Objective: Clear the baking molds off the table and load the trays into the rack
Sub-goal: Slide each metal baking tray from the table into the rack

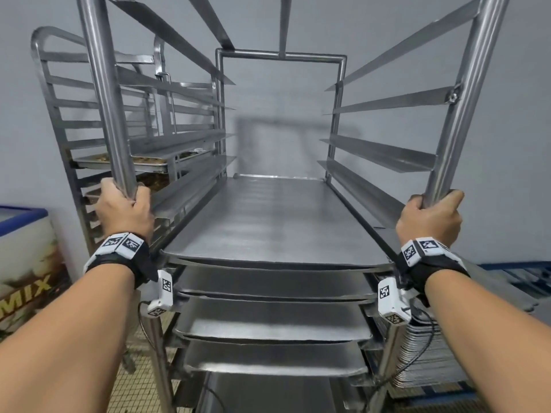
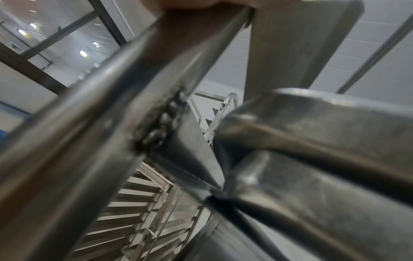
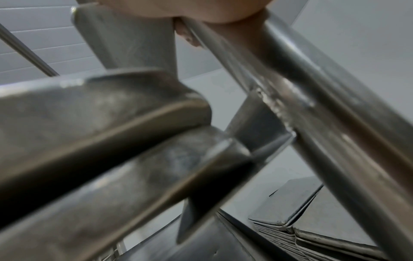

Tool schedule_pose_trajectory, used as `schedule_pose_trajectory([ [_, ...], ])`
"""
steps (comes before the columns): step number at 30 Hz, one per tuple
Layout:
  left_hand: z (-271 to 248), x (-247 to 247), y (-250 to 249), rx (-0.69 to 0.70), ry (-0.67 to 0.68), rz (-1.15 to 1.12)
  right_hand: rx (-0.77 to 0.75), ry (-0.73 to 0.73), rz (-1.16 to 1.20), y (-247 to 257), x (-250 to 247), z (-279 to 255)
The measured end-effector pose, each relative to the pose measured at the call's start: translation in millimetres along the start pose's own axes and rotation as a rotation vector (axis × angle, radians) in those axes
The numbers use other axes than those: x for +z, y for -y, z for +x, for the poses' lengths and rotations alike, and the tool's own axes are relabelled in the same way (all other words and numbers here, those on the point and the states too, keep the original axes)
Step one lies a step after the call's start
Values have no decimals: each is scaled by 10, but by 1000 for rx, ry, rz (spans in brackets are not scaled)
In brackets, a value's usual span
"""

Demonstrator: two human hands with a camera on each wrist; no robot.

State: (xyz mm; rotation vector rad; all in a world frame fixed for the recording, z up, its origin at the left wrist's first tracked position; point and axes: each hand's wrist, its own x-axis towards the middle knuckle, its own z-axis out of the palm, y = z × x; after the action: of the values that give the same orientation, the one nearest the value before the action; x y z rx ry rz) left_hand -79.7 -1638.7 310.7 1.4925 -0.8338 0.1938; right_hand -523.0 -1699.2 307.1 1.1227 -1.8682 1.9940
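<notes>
Gripping the rack (image 1: 280, 55) by its 2 front uprights, we have our left hand (image 1: 125, 210) curled round the left post (image 1: 107, 93) and our right hand (image 1: 429, 219) curled round the right post (image 1: 459, 99), fingers wrapped tight on the tubing. At least 4 trays (image 1: 268, 222) sit stacked on the lower runners, the upper runners bare. No molds or tabletop show here. We judge the loading partly done and the rack being repositioned; next calls for a steady, even push or pull, mindful of the second rack (image 1: 59, 114) beside the left.

Commercial bakery kitchen: steel tray racks (image 1: 280, 120), stacked trays (image 1: 272, 323), tiled floor.
</notes>
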Motion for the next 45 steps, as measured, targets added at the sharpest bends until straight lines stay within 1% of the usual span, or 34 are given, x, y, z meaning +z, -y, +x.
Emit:
schedule_pose_trajectory([
  [8,179,558,36,-3,-23,40,-17,1,13,-173,645,238],
  [12,348,925,114,-1,-30,26,-41,-15,18,-242,1028,352],
  [20,662,1903,198,31,-10,-34,-35,-48,-7,-465,1782,763],
  [24,847,2432,240,28,2,-62,-19,-51,-30,-600,2196,996],
  [28,996,2859,233,11,26,-40,-8,-48,-41,-691,2528,1173],
  [34,1074,3325,168,-16,42,-5,-13,-52,-40,-835,2914,1395],
  [39,1069,3683,123,-23,38,-48,-12,-53,-37,-977,3157,1643],
  [45,1009,4164,3,-40,15,-42,8,-17,-23,-1226,3467,2009],
])
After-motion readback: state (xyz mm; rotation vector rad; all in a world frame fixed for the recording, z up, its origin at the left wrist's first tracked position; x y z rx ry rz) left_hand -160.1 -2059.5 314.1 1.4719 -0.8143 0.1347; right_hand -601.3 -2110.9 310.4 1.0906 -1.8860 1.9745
